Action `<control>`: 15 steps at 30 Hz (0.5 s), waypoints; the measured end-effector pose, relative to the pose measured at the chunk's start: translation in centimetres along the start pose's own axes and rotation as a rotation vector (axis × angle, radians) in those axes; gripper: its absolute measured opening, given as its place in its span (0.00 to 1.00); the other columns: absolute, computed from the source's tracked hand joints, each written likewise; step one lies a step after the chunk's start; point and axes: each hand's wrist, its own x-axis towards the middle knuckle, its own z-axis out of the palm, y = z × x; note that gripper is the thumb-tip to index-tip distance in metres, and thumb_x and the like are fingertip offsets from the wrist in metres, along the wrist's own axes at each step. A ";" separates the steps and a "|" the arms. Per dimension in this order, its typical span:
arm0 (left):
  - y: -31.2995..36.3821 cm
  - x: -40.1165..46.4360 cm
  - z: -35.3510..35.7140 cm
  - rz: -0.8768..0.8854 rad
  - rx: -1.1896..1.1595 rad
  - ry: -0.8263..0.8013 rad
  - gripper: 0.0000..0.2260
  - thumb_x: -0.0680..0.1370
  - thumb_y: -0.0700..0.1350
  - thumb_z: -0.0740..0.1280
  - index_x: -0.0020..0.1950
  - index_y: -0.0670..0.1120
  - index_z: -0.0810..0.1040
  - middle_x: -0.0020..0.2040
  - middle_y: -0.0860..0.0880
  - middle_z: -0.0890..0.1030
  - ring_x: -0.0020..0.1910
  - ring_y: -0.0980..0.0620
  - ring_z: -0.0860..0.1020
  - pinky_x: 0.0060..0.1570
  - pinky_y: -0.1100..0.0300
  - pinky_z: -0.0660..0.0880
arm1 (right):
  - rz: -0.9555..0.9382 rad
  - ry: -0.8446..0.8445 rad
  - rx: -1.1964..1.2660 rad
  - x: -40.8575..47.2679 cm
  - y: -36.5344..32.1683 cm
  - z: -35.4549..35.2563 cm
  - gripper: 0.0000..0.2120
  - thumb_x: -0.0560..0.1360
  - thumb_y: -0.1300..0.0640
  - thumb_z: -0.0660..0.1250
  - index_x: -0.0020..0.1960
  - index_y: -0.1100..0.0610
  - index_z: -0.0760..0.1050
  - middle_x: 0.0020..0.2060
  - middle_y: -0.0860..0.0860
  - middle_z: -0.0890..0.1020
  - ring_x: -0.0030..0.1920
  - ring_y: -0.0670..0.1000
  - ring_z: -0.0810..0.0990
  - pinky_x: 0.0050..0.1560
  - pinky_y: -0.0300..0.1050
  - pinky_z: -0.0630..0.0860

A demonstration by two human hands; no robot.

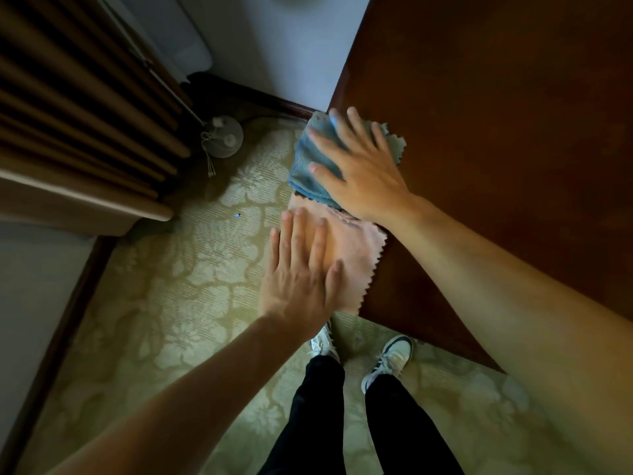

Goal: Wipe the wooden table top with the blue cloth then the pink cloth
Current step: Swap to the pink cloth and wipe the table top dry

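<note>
A dark wooden table top (496, 114) fills the right side of the head view. The blue cloth (310, 162) lies crumpled at the table's left edge, with my right hand (359, 166) pressed flat on it, fingers spread. Just nearer to me, the pink cloth (356, 255) lies flat along the same edge. On its left part rests my left hand (301, 269), palm down with fingers apart. Neither hand grips its cloth; both lie flat on top.
Patterned green carpet (191, 269) covers the floor left of the table. A white round device with a cord (224, 135) sits on the floor by brown curtains (78, 108). My legs and sneakers (390, 358) stand at the table's near corner.
</note>
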 end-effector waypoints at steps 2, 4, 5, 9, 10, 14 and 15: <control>0.8 -0.4 0.2 0.038 -0.006 0.014 0.30 0.84 0.55 0.48 0.80 0.37 0.54 0.79 0.32 0.52 0.79 0.34 0.49 0.78 0.41 0.48 | 0.053 0.172 0.111 -2.1 0.1 -0.9 0.27 0.85 0.43 0.53 0.82 0.49 0.55 0.83 0.56 0.51 0.83 0.57 0.43 0.78 0.54 0.40; 2.4 -0.8 0.8 0.088 -0.018 0.017 0.30 0.84 0.54 0.49 0.80 0.37 0.55 0.79 0.31 0.52 0.79 0.33 0.49 0.77 0.40 0.49 | 0.138 0.391 0.189 -6.0 0.0 -0.9 0.25 0.84 0.49 0.57 0.79 0.56 0.65 0.80 0.59 0.62 0.82 0.59 0.53 0.80 0.56 0.52; 3.4 -1.0 1.2 0.099 -0.032 0.014 0.30 0.84 0.54 0.49 0.80 0.37 0.54 0.79 0.32 0.51 0.79 0.33 0.48 0.77 0.39 0.49 | 0.182 0.457 0.247 -8.4 -0.1 -0.4 0.23 0.84 0.50 0.58 0.76 0.59 0.69 0.77 0.59 0.67 0.81 0.59 0.58 0.79 0.56 0.58; 9.1 -1.0 2.5 0.121 -0.038 -0.008 0.31 0.83 0.56 0.48 0.81 0.38 0.50 0.79 0.31 0.50 0.79 0.33 0.48 0.77 0.39 0.48 | 0.419 0.495 0.331 -17.2 0.3 1.5 0.20 0.84 0.52 0.57 0.69 0.62 0.77 0.72 0.57 0.74 0.79 0.58 0.64 0.77 0.53 0.63; 10.6 -0.7 2.8 0.121 -0.025 -0.016 0.31 0.84 0.56 0.46 0.81 0.38 0.46 0.79 0.32 0.47 0.79 0.34 0.45 0.77 0.40 0.45 | 0.481 0.522 0.315 -18.6 0.8 1.7 0.19 0.84 0.54 0.57 0.68 0.61 0.78 0.72 0.56 0.75 0.79 0.56 0.63 0.77 0.52 0.63; 14.4 0.7 2.1 0.131 -0.092 -0.115 0.34 0.83 0.59 0.49 0.81 0.41 0.41 0.80 0.35 0.40 0.79 0.37 0.37 0.75 0.39 0.36 | 0.614 0.595 0.331 -21.2 1.9 1.9 0.16 0.85 0.58 0.58 0.69 0.59 0.77 0.71 0.50 0.74 0.80 0.52 0.62 0.78 0.48 0.63; 14.1 1.0 1.4 0.120 -0.149 -0.105 0.32 0.81 0.59 0.50 0.80 0.42 0.50 0.81 0.36 0.48 0.80 0.37 0.45 0.76 0.37 0.44 | 0.608 0.583 0.331 -21.2 1.8 2.1 0.18 0.85 0.57 0.56 0.70 0.59 0.76 0.72 0.51 0.73 0.80 0.53 0.61 0.78 0.49 0.63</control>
